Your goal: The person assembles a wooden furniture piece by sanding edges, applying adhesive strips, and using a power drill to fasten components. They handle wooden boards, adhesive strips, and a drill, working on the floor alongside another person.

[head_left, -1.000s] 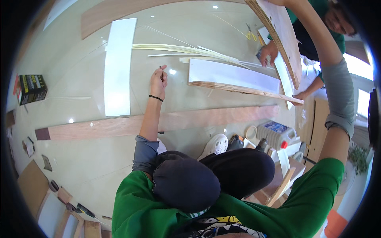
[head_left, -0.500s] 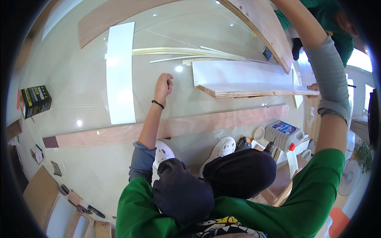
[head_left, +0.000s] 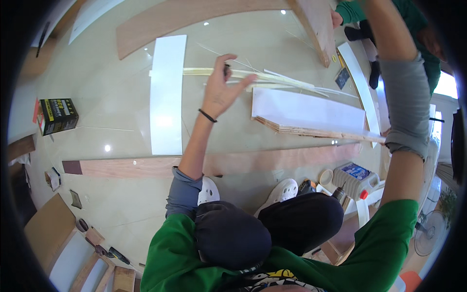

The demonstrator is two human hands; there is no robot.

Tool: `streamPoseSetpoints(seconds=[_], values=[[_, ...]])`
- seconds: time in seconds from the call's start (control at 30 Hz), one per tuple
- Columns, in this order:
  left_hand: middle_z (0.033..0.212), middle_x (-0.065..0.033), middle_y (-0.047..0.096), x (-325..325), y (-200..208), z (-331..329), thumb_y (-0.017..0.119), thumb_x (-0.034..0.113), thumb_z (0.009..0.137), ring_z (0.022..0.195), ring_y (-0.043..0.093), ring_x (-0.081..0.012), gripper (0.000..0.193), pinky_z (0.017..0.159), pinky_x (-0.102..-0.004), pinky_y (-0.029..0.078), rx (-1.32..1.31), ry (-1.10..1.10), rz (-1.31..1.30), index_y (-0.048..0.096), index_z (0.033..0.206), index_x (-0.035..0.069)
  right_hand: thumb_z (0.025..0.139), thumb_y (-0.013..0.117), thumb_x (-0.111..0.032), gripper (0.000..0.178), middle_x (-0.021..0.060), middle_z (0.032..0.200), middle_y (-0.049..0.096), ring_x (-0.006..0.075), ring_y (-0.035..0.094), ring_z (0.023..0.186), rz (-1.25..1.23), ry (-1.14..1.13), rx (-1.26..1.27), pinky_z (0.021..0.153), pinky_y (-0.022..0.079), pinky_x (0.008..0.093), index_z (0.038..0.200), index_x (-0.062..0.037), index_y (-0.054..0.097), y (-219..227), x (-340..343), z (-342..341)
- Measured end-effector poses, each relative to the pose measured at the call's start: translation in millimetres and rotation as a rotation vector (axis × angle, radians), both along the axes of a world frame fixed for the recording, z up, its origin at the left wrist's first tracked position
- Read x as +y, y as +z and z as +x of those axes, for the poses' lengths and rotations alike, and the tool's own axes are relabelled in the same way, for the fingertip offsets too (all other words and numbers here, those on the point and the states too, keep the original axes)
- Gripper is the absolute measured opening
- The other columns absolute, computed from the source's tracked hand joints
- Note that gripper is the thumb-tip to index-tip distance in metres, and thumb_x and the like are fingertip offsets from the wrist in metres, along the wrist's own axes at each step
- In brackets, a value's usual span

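Observation:
My left hand [head_left: 220,92] is raised above the floor in front of me, beside a bundle of thin pale strips [head_left: 301,83]. Its thumb stretches out while the other fingers curl round a small dark object [head_left: 227,69], too small to make out. My right arm [head_left: 406,97] reaches up past the top edge, and its hand is out of view. Close to that arm stands a brown wooden panel [head_left: 314,29], cut off by the top edge. A co-worker's hand [head_left: 336,18] is at its right side. A white-faced board with a plywood edge [head_left: 311,109] lies to the right.
A white board [head_left: 168,97] lies left of my hand, and a long brown plank [head_left: 272,158] crosses before my white shoes [head_left: 282,192]. A jug with a red cap [head_left: 357,177] and a drill [head_left: 338,192] are at the right. A black box [head_left: 59,117] stands far left.
My left hand has risen, its thumb has spread away from the curled fingers, and the small dark object shows. The brown panel has shifted upward, and the co-worker's hand shows beside it. My view has shifted slightly.

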State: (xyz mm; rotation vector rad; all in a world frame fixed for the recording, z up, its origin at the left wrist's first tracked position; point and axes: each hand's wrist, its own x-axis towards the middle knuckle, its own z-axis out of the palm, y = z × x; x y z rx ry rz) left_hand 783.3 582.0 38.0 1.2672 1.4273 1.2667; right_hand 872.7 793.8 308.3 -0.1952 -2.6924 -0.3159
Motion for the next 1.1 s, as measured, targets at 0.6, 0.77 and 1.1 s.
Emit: streamPoseSetpoints(seconds=[0.6, 0.77, 1.1], values=[[0.075, 0.0036, 0.053, 52, -90, -53, 0.068, 0.02, 0.089, 0.062, 0.046, -0.0062, 0.017, 0.056, -0.023, 0.038, -0.702, 0.324, -0.142, 0.06, 0.097, 0.007, 0.08, 0.063, -0.028, 0.05, 0.012, 0.108, 0.063, 0.0305, 0.058, 0.103, -0.558, -0.258, 0.338, 0.091, 0.044, 0.041, 0.126, -0.0098, 0.054, -112, -191, 66], [0.056, 0.0072, 0.03, 74, -138, -82, 0.067, 0.032, 0.09, 0.044, 0.026, -0.0054, 0.024, 0.039, -0.0227, 0.018, -0.879, 0.135, -0.449, 0.052, 0.079, 0.016, 0.071, 0.077, -0.027, 0.081, 0.0106, 0.124, 0.058, 0.0306, 0.05, 0.123, -0.553, -0.937, -0.026, 0.105, 0.035, 0.0489, 0.142, -0.0151, 0.04, -131, -286, 215], [0.054, 0.0046, 0.03, 96, -163, -91, 0.056, 0.04, 0.097, 0.043, 0.026, -0.0076, 0.038, 0.04, -0.0223, 0.021, -0.778, 0.042, -0.839, 0.053, 0.088, 0.003, 0.075, 0.068, -0.008, 0.023, 0.0116, 0.091, 0.066, 0.0342, 0.065, 0.094, -0.59, -1.079, -0.487, 0.08, 0.051, 0.0469, 0.097, -0.0094, 0.061, -185, -272, 289]])
